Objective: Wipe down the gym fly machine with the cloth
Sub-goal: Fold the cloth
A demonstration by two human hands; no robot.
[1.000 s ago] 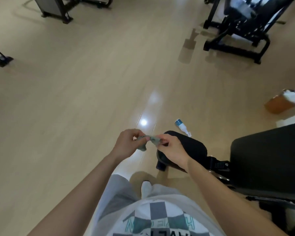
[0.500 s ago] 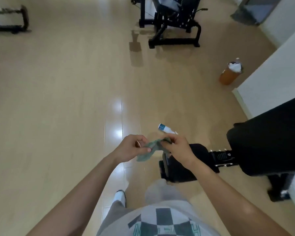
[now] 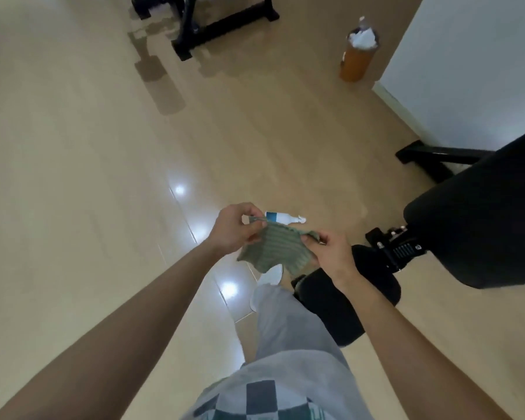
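Now pinches the left corner of the cloth point(image 3: 272, 250) with the left hand point(image 3: 235, 227), thumb and curled forefinger closed on the hem, other fingers tucked in. Holds it up in front of the body, well above the floor point(image 3: 103, 147), likely to spread it out before wiping. Hangs slack between the two grips, green and ribbed, lower edge drooping in front of a white shoe point(image 3: 269, 275). Leaves the spray bottle point(image 3: 282, 217) lying on its side on the floor just beyond the cloth, probably set down to free both hands. Pinches the right corner with the right hand point(image 3: 331, 253), thumb and curled fingers closed on the edge.

Stands close beside the fly machine point(image 3: 402, 250), within easy reach: round black pad point(image 3: 346, 313) near, just right of the trouser leg, and a bigger black pad point(image 3: 482, 231) farther right. Touches neither with the cloth, so wiping judged not yet begun here. Orange bin point(image 3: 356, 60) far off by the white wall point(image 3: 467, 56), stuffed with white paper, well apart from the hands, out of the walking path.

Counting left to right: one other black machine frame point(image 3: 225, 25) far off, two hands, one cloth, one bottle, one shoe in view, two black pads, one bin.
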